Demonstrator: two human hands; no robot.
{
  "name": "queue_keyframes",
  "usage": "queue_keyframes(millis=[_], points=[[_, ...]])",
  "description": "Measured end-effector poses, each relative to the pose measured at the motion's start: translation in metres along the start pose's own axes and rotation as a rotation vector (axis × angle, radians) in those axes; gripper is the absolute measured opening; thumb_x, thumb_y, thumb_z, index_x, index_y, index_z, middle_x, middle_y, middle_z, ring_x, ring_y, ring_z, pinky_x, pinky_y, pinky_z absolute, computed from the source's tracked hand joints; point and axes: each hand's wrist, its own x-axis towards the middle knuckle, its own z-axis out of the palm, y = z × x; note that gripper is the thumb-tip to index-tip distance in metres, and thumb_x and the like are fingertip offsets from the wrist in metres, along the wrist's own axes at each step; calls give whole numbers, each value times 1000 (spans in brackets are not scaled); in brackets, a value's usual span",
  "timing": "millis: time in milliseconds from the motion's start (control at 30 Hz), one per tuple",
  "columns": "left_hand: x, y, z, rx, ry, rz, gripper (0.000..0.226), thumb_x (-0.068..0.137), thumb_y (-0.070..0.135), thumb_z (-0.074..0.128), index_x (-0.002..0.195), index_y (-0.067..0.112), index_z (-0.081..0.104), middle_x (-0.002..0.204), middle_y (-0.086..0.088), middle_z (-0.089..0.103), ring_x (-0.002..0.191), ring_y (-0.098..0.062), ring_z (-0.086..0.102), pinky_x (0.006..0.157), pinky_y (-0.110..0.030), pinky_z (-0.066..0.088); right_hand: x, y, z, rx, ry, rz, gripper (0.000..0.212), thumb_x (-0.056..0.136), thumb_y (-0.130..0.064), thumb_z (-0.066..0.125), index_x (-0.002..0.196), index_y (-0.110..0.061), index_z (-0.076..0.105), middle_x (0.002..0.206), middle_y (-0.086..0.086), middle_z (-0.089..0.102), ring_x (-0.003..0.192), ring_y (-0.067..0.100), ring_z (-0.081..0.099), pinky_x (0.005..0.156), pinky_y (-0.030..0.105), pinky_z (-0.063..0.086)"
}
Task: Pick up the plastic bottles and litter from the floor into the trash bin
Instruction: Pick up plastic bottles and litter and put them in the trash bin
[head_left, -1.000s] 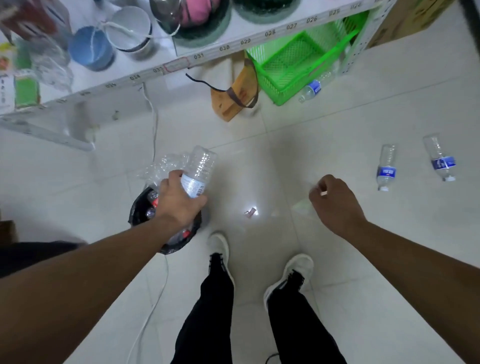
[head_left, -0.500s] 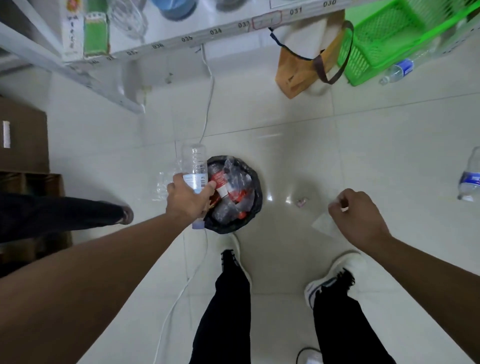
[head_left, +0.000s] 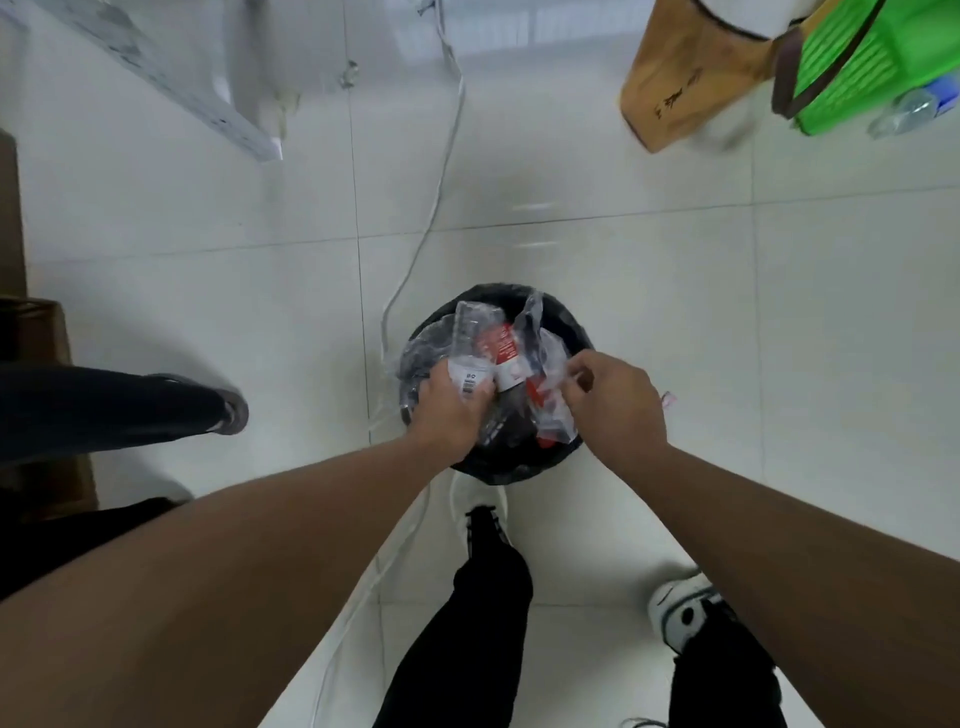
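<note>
Both hands over the full trash bin (head_left: 566, 317)

Left hand (head_left: 449, 408) grips a clear bottle (head_left: 470, 358); right hand (head_left: 615, 400) pinches crumpled plastic (head_left: 553, 415). A white cable (head_left: 415, 249) lies just beside the bin.

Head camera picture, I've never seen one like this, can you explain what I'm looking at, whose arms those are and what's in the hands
The camera sits on a person's head and looks down, so the two arms are the wearer's own, with their legs and shoes below. No machine is involved. Both hands are over a black-lined bin full of plastic. The left hand grips a clear bottle and pushes it in. The right hand pinches something small at the bin's edge; what it is cannot be told. On the tiled floor lie a white cable, a brown bag and a green basket with another bottle beside it.
</note>
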Motion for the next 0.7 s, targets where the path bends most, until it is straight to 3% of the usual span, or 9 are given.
queue_keyframes(millis=[133,200,233,267,333,400,533,600,700], points=[[16,-7,2,97,-35,-40,79,97,52,72,158,20,35,152,-12,48,135,-34,54,113,-52,48,14,3,26,-46,-18,111,15,104,-28,63,111,-24,75,94,0,76,84,24,72,73,32,53],[15,-6,-4,79,-38,-30,82,91,48,80,156,18,39,148,-8,54,128,-30,60,91,-37,62,9,5,24,-4,-32,103,26,105,-31,60,126,-21,72,108,3,77,96,26,73,83,37,57],[11,-4,-9,58,-30,-18,83,88,47,83,154,19,42,144,-5,58,123,-27,63,75,-27,63,4,5,19,19,-46,91,34,106,-32,58,136,-19,69,119,4,76,106,27,72,91,39,57],[6,-2,-14,39,-18,-2,82,85,46,86,151,19,46,139,-2,62,118,-24,66,70,-25,63,-3,6,12,43,-57,86,42,105,-34,57,144,-19,64,130,5,72,117,27,69,99,41,55],[-6,2,-25,24,19,33,73,83,46,86,143,22,52,129,5,67,113,-20,69,89,-37,62,-14,9,-5,97,-70,88,51,104,-39,55,152,-21,57,143,5,64,125,25,65,105,43,53],[-19,7,-35,44,49,55,61,86,43,85,136,26,55,120,11,67,111,-16,68,98,-41,57,-25,16,-21,118,-98,78,54,102,-46,55,152,-25,56,144,5,61,123,23,64,102,43,53],[-43,19,-50,69,67,102,51,87,41,84,128,33,54,107,29,58,99,0,64,82,-25,51,-41,38,-50,137,-157,90,65,100,-57,59,157,-27,51,153,5,53,134,25,59,113,49,49],[-57,25,-52,80,65,104,52,86,43,83,128,33,53,107,29,59,93,12,60,71,-17,45,-48,55,-63,136,-157,104,65,99,-56,61,156,-28,52,154,6,52,138,26,56,118,51,45],[-78,37,-45,79,55,106,61,79,54,82,129,33,55,115,19,66,92,9,65,70,-18,47,-62,83,-85,173,-142,128,66,96,-58,62,155,-30,53,150,4,53,131,23,59,109,42,48]])
